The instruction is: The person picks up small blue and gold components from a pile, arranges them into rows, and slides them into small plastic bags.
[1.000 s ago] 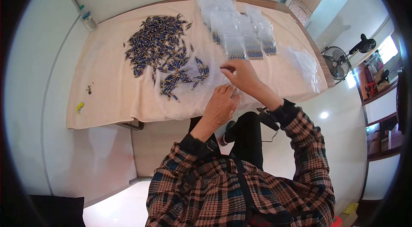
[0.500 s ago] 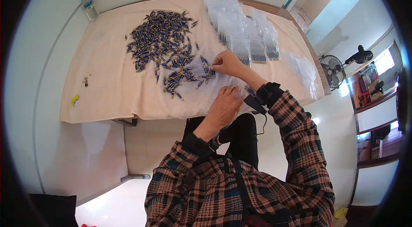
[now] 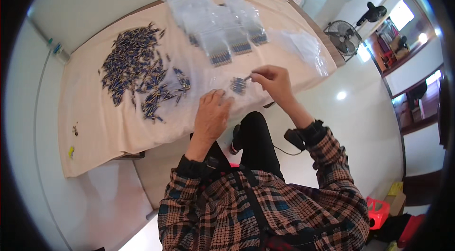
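Note:
A small clear plastic bag (image 3: 226, 80) lies near the table's front edge with a short row of slim dark-blue pieces with gold-coloured ends (image 3: 238, 86) in it. My left hand (image 3: 211, 114) is at the bag's left edge, fingers bent and closed on the plastic. Thumb and fingers of my right hand (image 3: 275, 82) pinch one more slim blue piece (image 3: 247, 78) at the right of that row. Left of my hands spreads a big loose heap of the same pieces (image 3: 130, 56), with a smaller cluster (image 3: 154, 101) nearer me.
Filled clear bags (image 3: 220, 37) overlap at the back, and flat clear bags (image 3: 303, 47) lie at the right. A pale cloth (image 3: 90, 123) covers the table. A bottle (image 3: 59, 52) stands at the back left corner; a small yellow item (image 3: 71, 152) lies at the left. A fan (image 3: 342, 37) stands beyond the table.
The view has turned, shifting the table leftward. My right hand has moved from the loose pieces to the bag with a piece. The bag now lies flatter on the table, its row in sight.

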A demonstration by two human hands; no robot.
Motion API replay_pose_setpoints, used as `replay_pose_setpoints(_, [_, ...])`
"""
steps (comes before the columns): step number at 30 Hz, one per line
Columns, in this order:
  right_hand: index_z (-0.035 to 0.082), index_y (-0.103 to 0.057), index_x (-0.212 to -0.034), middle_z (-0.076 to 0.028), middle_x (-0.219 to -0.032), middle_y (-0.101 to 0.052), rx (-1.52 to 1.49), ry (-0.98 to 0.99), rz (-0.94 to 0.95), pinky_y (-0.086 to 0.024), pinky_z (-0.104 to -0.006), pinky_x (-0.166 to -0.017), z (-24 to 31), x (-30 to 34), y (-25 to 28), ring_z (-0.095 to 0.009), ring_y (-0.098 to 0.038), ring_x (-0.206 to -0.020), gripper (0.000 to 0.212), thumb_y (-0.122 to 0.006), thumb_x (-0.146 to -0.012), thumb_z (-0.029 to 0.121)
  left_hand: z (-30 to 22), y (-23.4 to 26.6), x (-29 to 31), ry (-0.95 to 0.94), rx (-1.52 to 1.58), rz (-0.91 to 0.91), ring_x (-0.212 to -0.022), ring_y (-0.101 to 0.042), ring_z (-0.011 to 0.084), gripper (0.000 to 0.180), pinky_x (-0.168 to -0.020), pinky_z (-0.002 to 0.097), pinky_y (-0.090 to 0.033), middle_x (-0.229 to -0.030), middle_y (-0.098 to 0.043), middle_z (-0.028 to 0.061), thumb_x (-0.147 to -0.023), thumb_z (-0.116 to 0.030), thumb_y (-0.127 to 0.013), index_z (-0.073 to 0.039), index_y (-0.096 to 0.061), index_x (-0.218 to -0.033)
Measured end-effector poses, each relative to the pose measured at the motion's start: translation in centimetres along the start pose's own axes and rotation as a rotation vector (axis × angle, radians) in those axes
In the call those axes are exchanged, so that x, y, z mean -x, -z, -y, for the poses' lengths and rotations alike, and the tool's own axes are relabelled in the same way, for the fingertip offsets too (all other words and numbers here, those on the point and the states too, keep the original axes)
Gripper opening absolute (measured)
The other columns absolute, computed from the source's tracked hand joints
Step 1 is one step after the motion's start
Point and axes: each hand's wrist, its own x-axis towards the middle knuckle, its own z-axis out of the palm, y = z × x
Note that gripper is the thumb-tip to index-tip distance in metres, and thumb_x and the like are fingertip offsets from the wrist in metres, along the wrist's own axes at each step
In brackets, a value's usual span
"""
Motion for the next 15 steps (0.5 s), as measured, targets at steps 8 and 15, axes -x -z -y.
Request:
replay_pose_setpoints(8, [-0.001,-0.068,-0.093,-0.002,-0.075,-0.067,-0.188,-0.088,-0.335,-0.045,-0.019,-0.054,-5.4,5.4,0.2,-0.006,-0.058,-0.062,0.012,-0.068,-0.084,0.007,-0.7,0.0,-0.8,-0.005,-0.075,-0.02,-0.108,-0.052,0.0334,0.023,-0.092,0.0404,-0.04,-0.113,-0.058,0.0143,-0.081,-0.006,-0.059,-0.007,-0.066,-0.102])
replay_pose_setpoints(15, [-0.001,-0.068,-0.09,-0.003,-0.072,-0.066,-0.106,-0.058,-0.258,-0.045,-0.0206,-0.058,-5.5,5.2,-0.9,-0.005,-0.058,-0.064,0.011,-0.068,-0.083,0.007,-1.0,-0.2,-1.0,0.019,-0.062,-0.016,-0.104,-0.055,0.0342,0.021,-0.091,0.0397,-0.041,-0.11,-0.059,0.0156,-0.082,-0.005,-0.059,-0.006,-0.067,-0.102])
